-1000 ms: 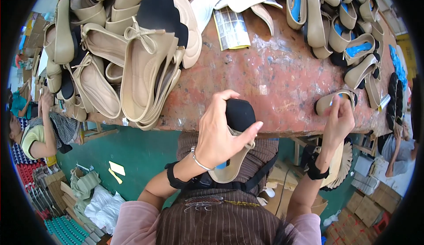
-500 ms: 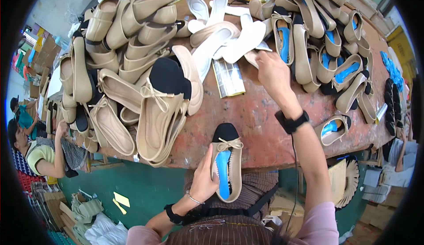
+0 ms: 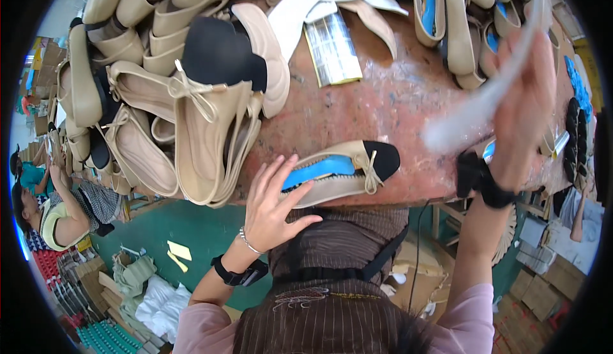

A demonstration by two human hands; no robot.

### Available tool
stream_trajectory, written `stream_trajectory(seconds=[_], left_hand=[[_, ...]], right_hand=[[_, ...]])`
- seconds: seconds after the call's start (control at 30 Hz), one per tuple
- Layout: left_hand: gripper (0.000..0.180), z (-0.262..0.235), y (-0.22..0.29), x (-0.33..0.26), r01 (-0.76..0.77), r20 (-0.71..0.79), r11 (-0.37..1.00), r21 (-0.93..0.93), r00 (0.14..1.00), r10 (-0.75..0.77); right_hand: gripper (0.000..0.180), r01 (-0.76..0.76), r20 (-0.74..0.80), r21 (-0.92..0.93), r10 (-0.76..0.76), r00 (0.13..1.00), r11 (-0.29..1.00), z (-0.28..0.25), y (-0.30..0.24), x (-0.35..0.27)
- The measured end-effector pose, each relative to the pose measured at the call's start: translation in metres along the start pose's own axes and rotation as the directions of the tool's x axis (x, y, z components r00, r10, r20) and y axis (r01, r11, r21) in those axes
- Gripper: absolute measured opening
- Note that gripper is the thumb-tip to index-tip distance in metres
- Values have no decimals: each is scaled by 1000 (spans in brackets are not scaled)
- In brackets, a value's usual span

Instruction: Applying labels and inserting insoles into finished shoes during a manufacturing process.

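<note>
A beige flat shoe [image 3: 332, 191] with a black toe cap and a thin bow lies along the near edge of the table, toe to the right. A blue strip [image 3: 322, 167] shows inside it. My left hand [image 3: 271, 207] rests at its heel, fingers spread and thumb apart. Raised over the right part of the table, my right hand [image 3: 527, 98] grips a white insole [image 3: 469, 111], both smeared by motion. The insole slants down to the left from the hand, underside or top I cannot tell.
Beige shoes [image 3: 207, 143] are heaped at the left, with padded beige insoles [image 3: 271, 67] against them. White insoles [image 3: 300, 9] and a silver-and-yellow sheet [image 3: 333, 51] lie at the far middle. More shoes with blue strips [image 3: 456, 28] stand far right. Another person [image 3: 60, 217] sits at left.
The shoe has gone from my left hand's upright grip to lying sideways on the table, and that hand has opened. My right hand has swung right, lifting a white insole. The view has shifted.
</note>
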State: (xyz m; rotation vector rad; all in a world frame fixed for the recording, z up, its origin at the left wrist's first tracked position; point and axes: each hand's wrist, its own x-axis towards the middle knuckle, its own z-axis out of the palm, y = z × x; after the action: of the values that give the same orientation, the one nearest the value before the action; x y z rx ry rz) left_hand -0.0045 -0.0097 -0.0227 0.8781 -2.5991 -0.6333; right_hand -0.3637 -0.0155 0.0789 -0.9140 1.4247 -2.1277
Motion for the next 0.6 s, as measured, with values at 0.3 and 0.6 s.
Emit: stream_trajectory(seconds=[0.3, 0.6], left_hand=[[48, 35, -45, -26, -95, -63, 993, -71, 994, 90], [121, 74, -51, -33, 15, -226, 915, -403, 967, -115]], right_hand=[[57, -54, 240, -662, 280, 929, 748, -63, -2, -117], [24, 581, 805, -451, 28, 592, 678, 14, 91, -180]])
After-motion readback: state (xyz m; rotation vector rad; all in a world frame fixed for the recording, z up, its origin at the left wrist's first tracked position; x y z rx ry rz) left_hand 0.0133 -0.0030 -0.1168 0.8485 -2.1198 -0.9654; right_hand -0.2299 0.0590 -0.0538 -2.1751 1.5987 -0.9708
